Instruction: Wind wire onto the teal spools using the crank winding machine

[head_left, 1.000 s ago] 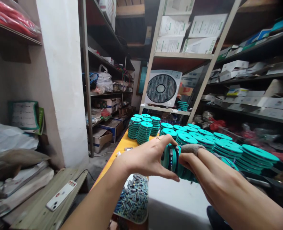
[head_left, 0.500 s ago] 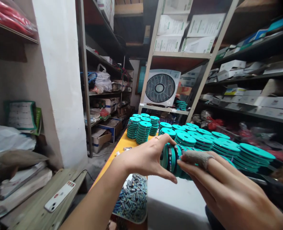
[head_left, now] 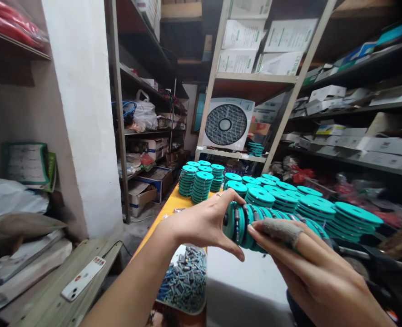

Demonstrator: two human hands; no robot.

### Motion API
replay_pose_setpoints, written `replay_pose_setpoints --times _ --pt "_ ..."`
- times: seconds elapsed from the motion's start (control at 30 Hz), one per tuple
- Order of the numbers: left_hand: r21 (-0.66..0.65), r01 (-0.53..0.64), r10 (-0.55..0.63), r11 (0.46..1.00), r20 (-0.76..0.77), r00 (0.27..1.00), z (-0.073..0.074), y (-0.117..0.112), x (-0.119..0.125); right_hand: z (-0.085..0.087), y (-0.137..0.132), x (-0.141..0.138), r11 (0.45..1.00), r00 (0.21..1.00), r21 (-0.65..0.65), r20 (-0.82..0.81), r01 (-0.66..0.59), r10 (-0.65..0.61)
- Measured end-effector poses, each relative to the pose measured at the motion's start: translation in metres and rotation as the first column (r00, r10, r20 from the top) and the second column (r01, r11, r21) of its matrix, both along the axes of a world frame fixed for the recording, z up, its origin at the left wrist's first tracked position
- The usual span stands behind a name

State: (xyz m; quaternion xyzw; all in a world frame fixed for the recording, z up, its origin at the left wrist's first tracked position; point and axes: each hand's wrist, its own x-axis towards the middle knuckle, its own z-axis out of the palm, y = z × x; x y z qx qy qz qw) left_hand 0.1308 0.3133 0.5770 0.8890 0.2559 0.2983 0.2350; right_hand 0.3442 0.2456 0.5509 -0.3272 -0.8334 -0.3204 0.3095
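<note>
A row of teal spools (head_left: 257, 212), standing on edge side by side, lies between my hands; dark thin pieces are wound around their rims. My left hand (head_left: 205, 222) curves around the near left end of the row, thumb below and fingers above, gripping the end spool. Against the front of the row, the fingers of my right hand (head_left: 323, 259) are pressed together, their tips at a spool rim. A grey finger cover (head_left: 280, 228) wraps one of its fingers. Whatever lies between those fingertips is hidden.
Stacks of teal spools (head_left: 202, 184) stand on the yellow table (head_left: 168, 209), with more stacks (head_left: 355, 218) at right. A tub (head_left: 187, 281) of small dark and blue pieces sits below my left forearm. A phone (head_left: 86, 278) lies on a bench. Behind are a fan (head_left: 226, 125) and shelves.
The view has shifted slightly, so most things sit a little further left. The right hand has drawn lower, uncovering more of the spool row behind it. The left hand keeps its grip.
</note>
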Motion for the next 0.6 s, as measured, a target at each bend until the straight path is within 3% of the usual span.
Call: replay_pose_setpoints --times 0.23,0.4,0.6 --pt "0.039 0.004 -0.004 0.999 -0.007 1.000 0.002 -0.002 -0.001 0.007 0.002 -0.006 0.999 1.000 0.033 0.020 -0.010 0.009" --pt "0.027 0.016 -0.017 1.000 0.006 1.000 0.001 -0.002 -0.003 0.011 -0.012 -0.006 0.999 0.999 0.050 -0.042 -0.016 0.018" --pt "-0.053 0.077 -0.077 0.996 0.008 0.997 0.002 -0.001 -0.007 -0.002 -0.021 -0.020 0.983 0.978 0.120 -0.174 0.137 -0.115"
